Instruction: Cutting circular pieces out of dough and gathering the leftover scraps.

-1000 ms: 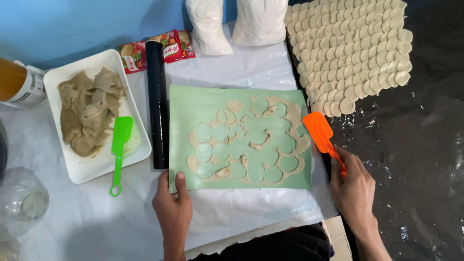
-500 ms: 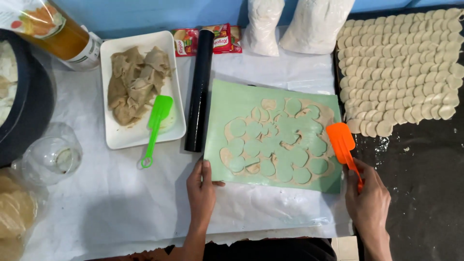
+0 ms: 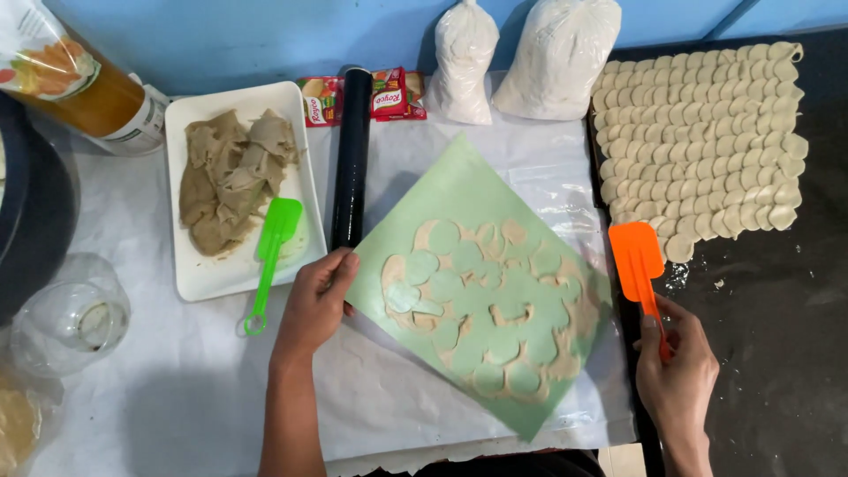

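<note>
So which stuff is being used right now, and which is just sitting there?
In use:
left hand on the green mat
dough on the mat
right hand holding the orange spatula

Lying about:
black roller
green spatula
white tray
two flour bags
dough rounds

Your green mat (image 3: 459, 190) looks matt and smooth, its dough sheet (image 3: 495, 309) soft and floury. The orange spatula (image 3: 638, 258) and green spatula (image 3: 274, 243) appear smooth plastic. The black roller (image 3: 352, 159) is glossy; the desk (image 3: 159, 389) covering resembles crinkled paper
</note>
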